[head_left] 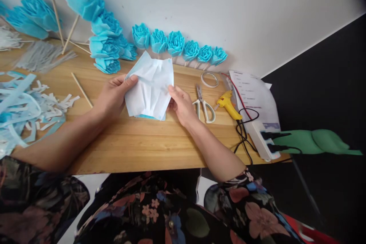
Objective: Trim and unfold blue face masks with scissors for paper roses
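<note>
From the head cam, both hands are pinched onto a creased pale-blue sheet of mask fabric [150, 85] mid-table, left hand [113, 97] at its 9 o'clock edge, right hand [181, 105] at 4 o'clock, long axis roughly 12-to-6, white-handled scissors [203, 106] at 3 o'clock.

left hand [113, 97] + right hand [181, 105] pinch white-blue sheet [150, 85] | scissors [203, 106] beside | wooden table [137, 141]

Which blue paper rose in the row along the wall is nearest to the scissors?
The last rose at the row's right end; the others stand farther left of the scissors.
</note>
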